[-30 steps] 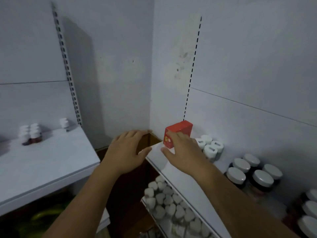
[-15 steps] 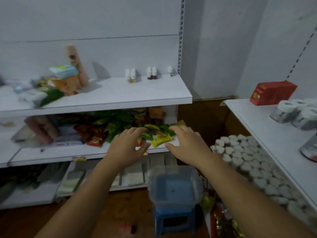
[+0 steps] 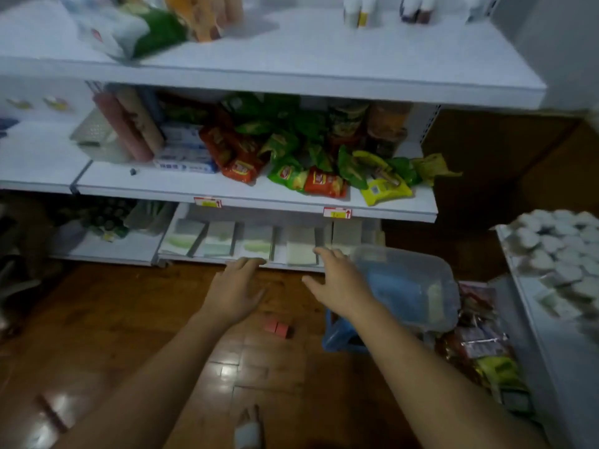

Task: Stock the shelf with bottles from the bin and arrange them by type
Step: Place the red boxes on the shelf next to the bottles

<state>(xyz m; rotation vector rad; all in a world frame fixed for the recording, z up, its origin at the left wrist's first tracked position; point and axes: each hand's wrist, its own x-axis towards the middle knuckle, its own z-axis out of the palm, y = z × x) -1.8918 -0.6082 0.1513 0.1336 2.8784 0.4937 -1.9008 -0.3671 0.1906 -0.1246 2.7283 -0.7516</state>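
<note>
Head camera is swinging away from the corner shelf, where a second ago the right hand was resting on a red box, and is now tipping down toward the wooden floor (image 3: 129, 319) and the clear bin (image 3: 437, 270). The box is no longer in view, so the person appears to be turning back for the next load.

Both hands are travelling empty. The left hand (image 3: 236, 293) is hovering palm-down over the floor with its fingers straight and slightly spread, holding nothing. The right hand (image 3: 340, 286) is reaching, fingers extended and splayed, toward the bin's left rim; it is lying just beside or against the plastic, though the motion blur is making contact impossible to confirm.

The bin is sitting on a blue stool (image 3: 337, 338), right of centre, between the snack shelving and the right-hand shelf crowded with white caps (image 3: 557, 241). Blue is showing through its walls, and whether any bottles are lying inside cannot be told from here.

A few small bottles (image 3: 358, 11) are standing at the back of the top shelf (image 3: 324, 59), well apart from the bin, with loose snack packets (image 3: 291, 170) piled one level below.

Judging from this, stocking is only partly done, and the person is probably moving to fetch from the bin next.
</note>
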